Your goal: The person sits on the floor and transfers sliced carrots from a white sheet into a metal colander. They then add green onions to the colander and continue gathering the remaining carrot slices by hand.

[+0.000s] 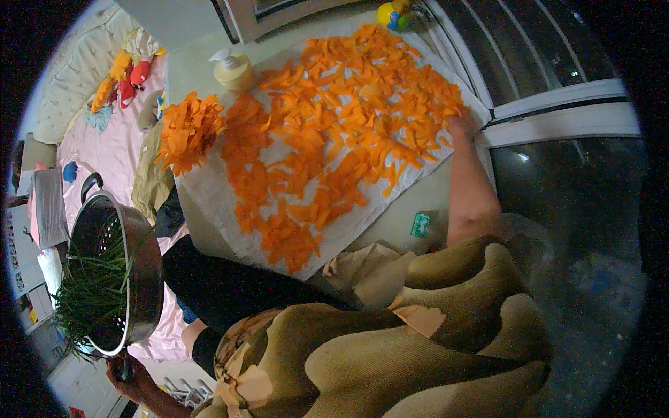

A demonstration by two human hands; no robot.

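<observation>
My left hand (121,372), at the lower left, grips the black handle of a dark metal pot with a perforated wall (143,271). Long green leaves (96,292), like chives or grass, fill the tilted pot and hang over its rim. My right arm reaches across to the far right corner of a white cloth (209,206), where my right hand (462,121) rests at the edge of thin orange carrot slices (360,112). Its fingers blend into the slices. The slices lie spread over much of the cloth, and a denser heap of carrot slices (191,133) sits at the left.
A pump bottle (232,73) stands behind the cloth, and a toy (393,16) sits at the back. A small green packet (419,225) lies near my right forearm. Window frames (559,112) border the right side. Plush toys (128,78) lie on a pink-sheeted bed (99,149) at left.
</observation>
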